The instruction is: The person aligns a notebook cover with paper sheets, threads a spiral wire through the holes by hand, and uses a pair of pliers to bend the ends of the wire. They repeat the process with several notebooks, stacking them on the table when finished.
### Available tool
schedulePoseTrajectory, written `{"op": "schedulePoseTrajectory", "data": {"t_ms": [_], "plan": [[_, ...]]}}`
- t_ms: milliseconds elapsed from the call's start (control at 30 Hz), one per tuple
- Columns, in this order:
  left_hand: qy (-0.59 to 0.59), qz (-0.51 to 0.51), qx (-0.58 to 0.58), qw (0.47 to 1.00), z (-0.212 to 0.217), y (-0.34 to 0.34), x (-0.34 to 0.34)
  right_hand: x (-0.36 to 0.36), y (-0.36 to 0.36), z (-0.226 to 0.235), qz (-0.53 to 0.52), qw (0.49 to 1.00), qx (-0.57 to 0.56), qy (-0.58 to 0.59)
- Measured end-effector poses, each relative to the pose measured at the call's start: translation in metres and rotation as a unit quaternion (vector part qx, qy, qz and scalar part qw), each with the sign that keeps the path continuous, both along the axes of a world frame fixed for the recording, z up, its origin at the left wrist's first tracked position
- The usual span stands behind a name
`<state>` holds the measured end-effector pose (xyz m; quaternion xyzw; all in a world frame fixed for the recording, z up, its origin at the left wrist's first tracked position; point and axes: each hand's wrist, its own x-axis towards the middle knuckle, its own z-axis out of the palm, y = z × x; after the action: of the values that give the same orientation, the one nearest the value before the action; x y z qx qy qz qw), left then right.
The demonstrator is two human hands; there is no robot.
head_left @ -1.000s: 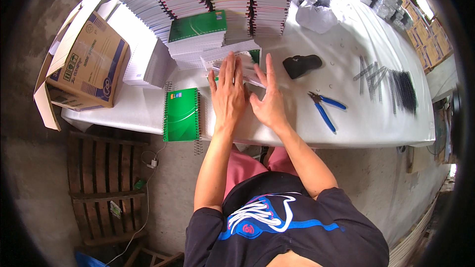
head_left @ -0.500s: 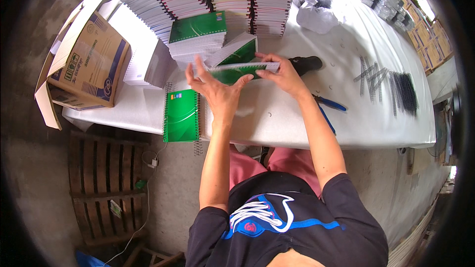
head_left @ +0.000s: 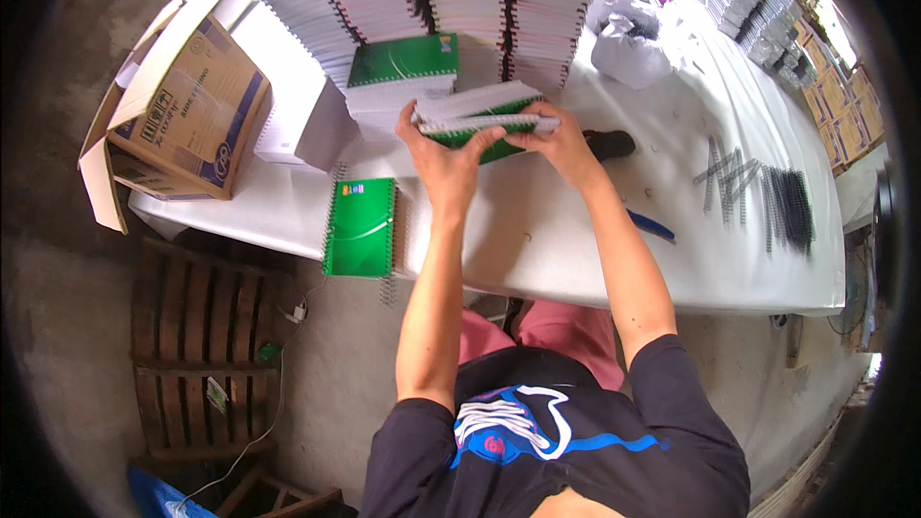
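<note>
Biggest first: your table (head_left: 739, 278), long, draped in a white cover, runs across the whole work area. Tall stacks of white-paged, dark-coil-bound books (head_left: 465, 0) stand at its far side. Open brown cardboard box with a blue stripe (head_left: 197, 105) sits at your left end, flaps out, tilted in this view. Brown slatted wooden chair (head_left: 206, 369) is on the floor at your left, below the table.

Block of loose white paper sheets (head_left: 302, 129) just right of the box. Next to it, a white paper stack topped by a green cover (head_left: 403, 59), in front of the tall books. Crumpled white plastic bag (head_left: 628, 59) farther back, right of them.

Green-covered spiral notebook (head_left: 363, 230) lies flat at the near edge, left of your forearms; a thin coil pokes past the edge.

Green-and-white paper pad (head_left: 489, 123) is up in front of you, near table centre. Your left hand (head_left: 446, 158) grasps its left end, your right hand (head_left: 561, 146) its right end, thumbs on the near side. Another green-and-white pad (head_left: 484, 98) is right behind it; can't tell if they touch.

Smaller stuff, right side: bundle of black binding coils (head_left: 787, 206), loose dark coils (head_left: 724, 177) beside it, black object (head_left: 610, 144) partly hidden by your right hand, blue curved tool handle (head_left: 652, 225) beside your right forearm.
</note>
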<state>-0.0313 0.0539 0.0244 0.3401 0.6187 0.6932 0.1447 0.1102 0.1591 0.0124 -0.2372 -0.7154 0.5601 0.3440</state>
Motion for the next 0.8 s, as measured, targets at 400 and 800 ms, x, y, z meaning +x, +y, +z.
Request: {"op": "schedulePoseTrajectory", "data": {"t_ms": [400, 800], "plan": [[0.252, 0.086, -0.023, 0.964, -0.015, -0.041, 0.030, 0.014, -0.037, -0.006, -0.130, 0.962, 0.213, -0.108], [0.176, -0.079, -0.023, 0.981, -0.026, -0.099, 0.081, 0.080, -0.109, 0.003, -0.052, 0.994, -0.071, 0.071]]}}
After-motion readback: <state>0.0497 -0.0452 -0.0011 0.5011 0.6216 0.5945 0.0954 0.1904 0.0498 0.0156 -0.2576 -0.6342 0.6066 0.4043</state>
